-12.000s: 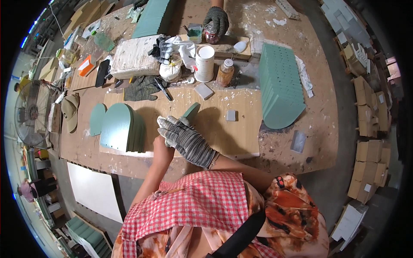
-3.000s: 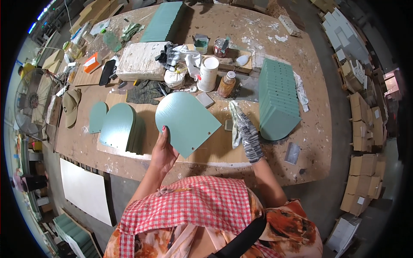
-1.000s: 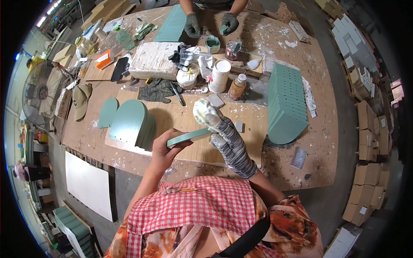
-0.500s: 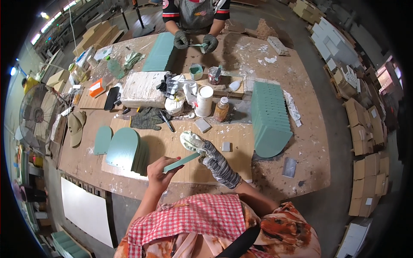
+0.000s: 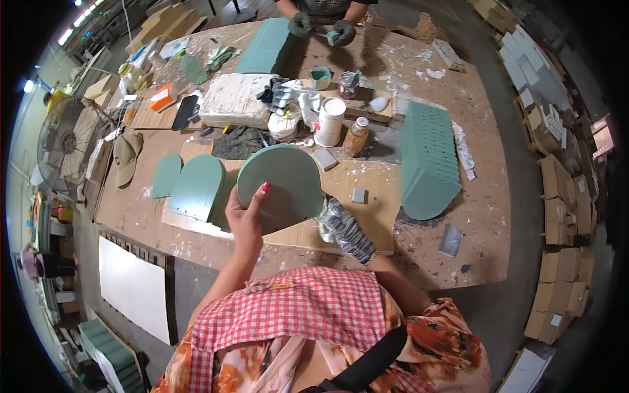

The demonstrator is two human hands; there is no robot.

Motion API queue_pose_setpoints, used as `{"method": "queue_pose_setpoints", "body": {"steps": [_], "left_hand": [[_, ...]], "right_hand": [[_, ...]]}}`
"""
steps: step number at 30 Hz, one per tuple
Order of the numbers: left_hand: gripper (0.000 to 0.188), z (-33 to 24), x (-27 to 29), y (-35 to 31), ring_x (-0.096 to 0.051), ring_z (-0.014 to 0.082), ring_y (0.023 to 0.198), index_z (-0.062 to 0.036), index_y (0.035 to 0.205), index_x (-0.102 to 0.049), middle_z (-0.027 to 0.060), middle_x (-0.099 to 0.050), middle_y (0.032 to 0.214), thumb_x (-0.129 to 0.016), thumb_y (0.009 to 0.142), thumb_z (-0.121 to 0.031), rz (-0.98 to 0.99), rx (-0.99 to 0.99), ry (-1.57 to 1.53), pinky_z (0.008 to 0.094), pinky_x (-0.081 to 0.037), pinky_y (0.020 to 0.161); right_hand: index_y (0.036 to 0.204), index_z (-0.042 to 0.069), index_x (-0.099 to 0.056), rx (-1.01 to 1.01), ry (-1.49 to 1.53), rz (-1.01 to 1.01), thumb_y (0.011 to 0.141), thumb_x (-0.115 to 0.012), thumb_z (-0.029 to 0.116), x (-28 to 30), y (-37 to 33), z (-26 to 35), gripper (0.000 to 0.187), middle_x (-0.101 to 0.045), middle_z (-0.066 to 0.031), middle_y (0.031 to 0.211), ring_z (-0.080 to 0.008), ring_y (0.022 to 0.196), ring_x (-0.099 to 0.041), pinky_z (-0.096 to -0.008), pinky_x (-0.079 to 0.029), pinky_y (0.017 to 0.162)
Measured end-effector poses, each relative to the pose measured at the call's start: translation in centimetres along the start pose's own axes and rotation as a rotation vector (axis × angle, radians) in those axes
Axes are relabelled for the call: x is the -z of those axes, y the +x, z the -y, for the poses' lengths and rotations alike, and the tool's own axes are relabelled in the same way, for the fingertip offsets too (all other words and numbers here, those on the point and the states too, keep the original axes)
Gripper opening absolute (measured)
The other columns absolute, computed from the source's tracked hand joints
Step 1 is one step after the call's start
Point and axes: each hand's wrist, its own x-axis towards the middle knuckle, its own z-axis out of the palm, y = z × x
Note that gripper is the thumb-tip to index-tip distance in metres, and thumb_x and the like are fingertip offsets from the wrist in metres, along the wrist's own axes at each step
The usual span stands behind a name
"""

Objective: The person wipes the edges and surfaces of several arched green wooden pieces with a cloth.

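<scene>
A green rounded panel (image 5: pixel 282 190) is tilted up in front of me, its broad face toward me. My bare left hand (image 5: pixel 247 219) grips its lower left part, thumb on the face and the other fingers hidden behind. At the panel's right edge is my right hand (image 5: pixel 346 230) in a grey striped glove, closed around a whitish cloth (image 5: pixel 325 223); its fingertips are partly hidden. Left of the panel, a stack of similar green panels (image 5: pixel 198 187) and another green panel (image 5: pixel 168 175) lie on the worktable (image 5: pixel 478 242).
A long row of green panels (image 5: pixel 429 164) stands at the right. Behind my hands are a white canister (image 5: pixel 330 123), an amber bottle (image 5: pixel 356 137), a dark glove (image 5: pixel 239 144) and small grey blocks (image 5: pixel 358 195). Across the table, a co-worker's gloved hands (image 5: pixel 321 29) hold a small piece.
The panel has turned from edge-on to face me. My right hand has moved down and right to its right edge. The view has shifted, so the table appears higher.
</scene>
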Motion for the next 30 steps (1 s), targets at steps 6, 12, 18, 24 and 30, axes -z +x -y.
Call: {"method": "queue_pose_setpoints", "body": {"steps": [6,12,18,24,30], "left_hand": [[0.03,2.9,1.8,1.4,-0.059,0.0136,0.095,-0.0032,0.116,-0.05,0.0051,-0.059,0.108,-0.055,0.091,-0.02,-0.035,0.355,-0.412,0.0283,-0.048,0.085],[0.019,2.0,1.2,0.1,-0.06,0.0162,0.094,-0.0016,0.106,-0.049,0.0064,-0.06,0.101,-0.052,0.09,-0.012,0.074,0.41,-0.392,0.0338,-0.051,0.084],[0.023,-1.6,1.0,-0.8,-0.065,0.0175,0.07,0.0041,0.102,-0.05,0.0117,-0.063,0.086,-0.06,0.085,-0.008,0.197,0.444,-0.044,0.0334,-0.059,0.069],[0.02,-3.6,0.2,-1.5,-0.066,0.0249,0.075,0.0038,0.096,-0.055,0.0151,-0.063,0.082,-0.058,0.086,-0.013,0.16,0.518,-0.009,0.0363,-0.059,0.07],[0.027,-4.1,0.5,-1.8,-0.066,0.0341,0.085,0.0073,0.097,-0.052,0.0205,-0.063,0.089,-0.048,0.089,-0.018,0.188,0.562,-0.087,0.0415,-0.057,0.078]], "right_hand": [[0.12,0.005,-0.048,-0.12,0.325,0.074,0.087,-0.051,0.011,4.2,0.1,-1.4,0.033,-0.059,-0.0039,0.091,-0.0138,0.073,-0.057,-0.0241,-0.05,0.065],[0.108,0.003,-0.053,0.137,0.519,0.106,0.086,-0.055,0.01,-0.5,0.8,4.5,0.024,-0.059,-0.0059,0.089,-0.0183,0.083,-0.059,-0.0297,-0.05,0.075],[0.121,-0.001,-0.052,0.166,-0.051,-0.269,0.085,-0.062,0.008,-2.1,-0.2,7.8,0.039,-0.06,-0.0033,0.105,-0.0102,0.092,-0.056,-0.0244,-0.046,0.084],[0.118,0.0,-0.054,0.131,-0.026,-0.218,0.088,-0.058,0.012,-1.1,-0.4,7.4,0.033,-0.062,-0.0032,0.101,-0.0096,0.09,-0.056,-0.0234,-0.046,0.082],[0.111,0.001,-0.06,0.032,0.023,-0.226,0.088,-0.058,0.016,-1.1,-0.6,7.1,0.027,-0.063,-0.0031,0.095,-0.0095,0.083,-0.057,-0.0239,-0.047,0.076]]}}
